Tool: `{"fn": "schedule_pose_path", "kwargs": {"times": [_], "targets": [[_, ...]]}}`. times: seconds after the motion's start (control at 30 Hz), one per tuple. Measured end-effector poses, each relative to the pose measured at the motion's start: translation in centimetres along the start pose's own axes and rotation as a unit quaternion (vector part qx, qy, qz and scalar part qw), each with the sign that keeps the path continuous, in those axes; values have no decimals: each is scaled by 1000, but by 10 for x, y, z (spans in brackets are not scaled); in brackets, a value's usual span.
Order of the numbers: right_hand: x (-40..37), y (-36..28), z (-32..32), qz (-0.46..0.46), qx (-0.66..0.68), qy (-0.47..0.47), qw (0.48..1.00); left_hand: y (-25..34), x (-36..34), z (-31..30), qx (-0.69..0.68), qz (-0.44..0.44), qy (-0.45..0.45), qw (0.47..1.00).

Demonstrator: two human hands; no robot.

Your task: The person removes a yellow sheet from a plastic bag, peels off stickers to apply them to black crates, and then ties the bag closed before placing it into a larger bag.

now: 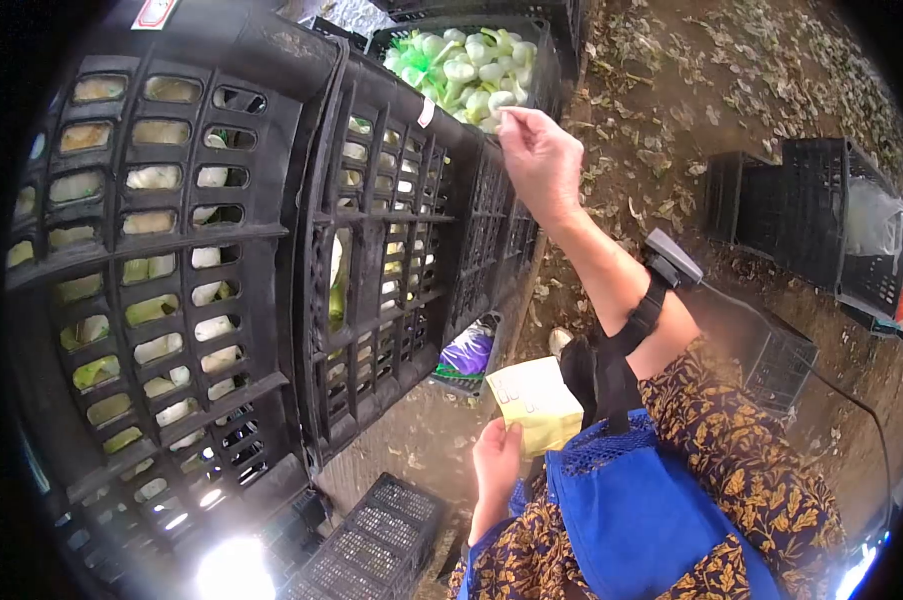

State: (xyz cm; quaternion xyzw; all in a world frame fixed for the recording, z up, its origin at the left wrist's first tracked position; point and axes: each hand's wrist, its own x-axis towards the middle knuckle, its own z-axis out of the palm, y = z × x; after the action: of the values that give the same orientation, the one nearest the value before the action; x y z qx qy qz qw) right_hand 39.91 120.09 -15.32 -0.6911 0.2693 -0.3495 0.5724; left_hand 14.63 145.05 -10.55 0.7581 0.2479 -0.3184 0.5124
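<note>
My left hand holds a yellow-white sheet of paper by its lower left edge. Dark rounded marks show on the sheet's left part. Stretched forward, my right hand has thumb and forefinger pinched together beside a black crate of white garlic-like bulbs. Whatever may be between the fingertips is too small to make out. Green netting lies among the bulbs. A strapped device sits on my right forearm, with a cable running from it.
Stacked black crates with pale produce fill the left side; one carries a white label. A low black crate stands at the bottom. More black crates are at right. Dry leaves cover the ground. A purple bag lies behind the stack.
</note>
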Motion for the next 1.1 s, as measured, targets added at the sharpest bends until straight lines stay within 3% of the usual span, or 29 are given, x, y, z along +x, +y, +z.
{"fn": "schedule_pose_path", "kwargs": {"times": [0.07, 0.2, 0.47, 0.57, 0.63, 0.8, 0.87, 0.93, 0.97, 1.1], "targets": [[-1, 11, -12, 54, -15, 11, 998, -3, 0, -3, -19, 18, -12, 1000], [-10, 61, -13, 76, -53, 2, 996, -15, 8, -10, -28, 14, -10, 999], [-35, 81, 21, 17, -122, -60, 991, -12, 5, -15, -33, -1, -8, 999], [-43, 75, 20, 57, -116, -91, 987, -18, 7, -17, -62, 8, -20, 998], [-50, 75, 21, -29, -106, -93, 990, -20, 10, -19, -64, 12, -30, 997], [-68, 80, 4, -16, -134, -180, 974, -2, 15, -9, -67, 29, -60, 996], [-83, 72, -17, -1, -164, -222, 961, 6, 16, -5, -11, 121, -50, 991], [-99, 43, -46, 81, -143, -271, 948, 13, 22, -13, 218, 224, -26, 950], [-115, 38, -57, 38, -103, -250, 962, 11, 24, -14, 180, 214, -30, 960], [-160, -23, -119, 88, -45, -404, 909, 54, 16, -1, 93, 132, -33, 986]]}}
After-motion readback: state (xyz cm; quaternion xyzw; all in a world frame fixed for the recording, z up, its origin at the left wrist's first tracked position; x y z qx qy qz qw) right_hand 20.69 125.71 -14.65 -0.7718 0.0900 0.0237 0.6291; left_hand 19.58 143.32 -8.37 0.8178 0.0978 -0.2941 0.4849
